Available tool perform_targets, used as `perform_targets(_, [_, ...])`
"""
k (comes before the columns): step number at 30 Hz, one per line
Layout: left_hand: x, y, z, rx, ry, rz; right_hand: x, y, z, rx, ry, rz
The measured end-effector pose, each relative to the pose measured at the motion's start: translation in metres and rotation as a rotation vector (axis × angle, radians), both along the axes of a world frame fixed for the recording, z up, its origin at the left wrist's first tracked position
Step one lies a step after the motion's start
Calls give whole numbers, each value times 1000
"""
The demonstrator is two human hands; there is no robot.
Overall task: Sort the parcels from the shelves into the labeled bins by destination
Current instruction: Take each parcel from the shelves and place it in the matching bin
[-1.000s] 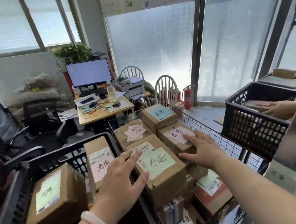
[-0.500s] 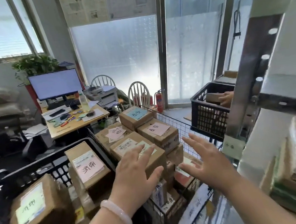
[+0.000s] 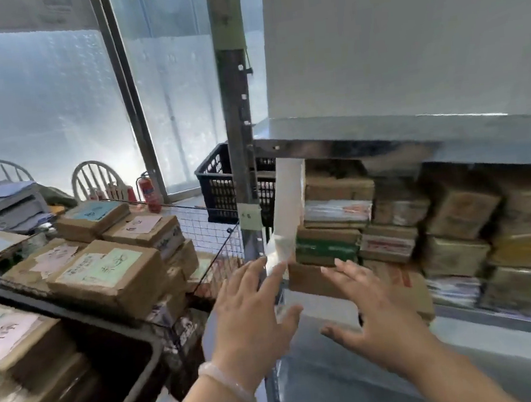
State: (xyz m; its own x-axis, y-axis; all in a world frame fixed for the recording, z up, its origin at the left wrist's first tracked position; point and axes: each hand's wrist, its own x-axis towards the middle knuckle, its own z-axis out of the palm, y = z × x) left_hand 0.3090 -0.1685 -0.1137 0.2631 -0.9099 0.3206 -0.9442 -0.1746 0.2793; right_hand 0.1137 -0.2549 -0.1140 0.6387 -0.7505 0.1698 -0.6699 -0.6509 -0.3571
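My left hand (image 3: 247, 312) and my right hand (image 3: 377, 311) are both held up with fingers spread, holding nothing, in front of the metal shelf (image 3: 413, 128). Stacked parcels (image 3: 389, 221) fill the shelf level behind my hands; a brown parcel (image 3: 310, 279) lies just beyond my right fingertips. To the left, a wire bin (image 3: 210, 235) holds labelled cardboard boxes, the nearest with a green label (image 3: 109, 274). A black bin (image 3: 108, 332) at lower left holds a box with a pink label (image 3: 4, 333).
The shelf's upright post (image 3: 237, 122) stands between the bins and the parcels, with a small label (image 3: 250, 220) stuck on it. A black crate (image 3: 220, 185) sits behind the post. Chairs, a printer and a fire extinguisher (image 3: 146, 189) stand by the frosted windows.
My view has swung right from the bins to the shelf. Both hands have left the boxes in the wire bin and now hover open before the shelved parcels.
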Motion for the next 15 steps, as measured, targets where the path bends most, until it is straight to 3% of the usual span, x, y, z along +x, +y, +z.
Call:
perform_targets(8, [-121,-39,-6,-5,79,-291,-143,7,4,-28,-7,-341])
perform_targets(15, [-216,-90,4,-33,69,-410,-232,-37,8,-24,-104,-480])
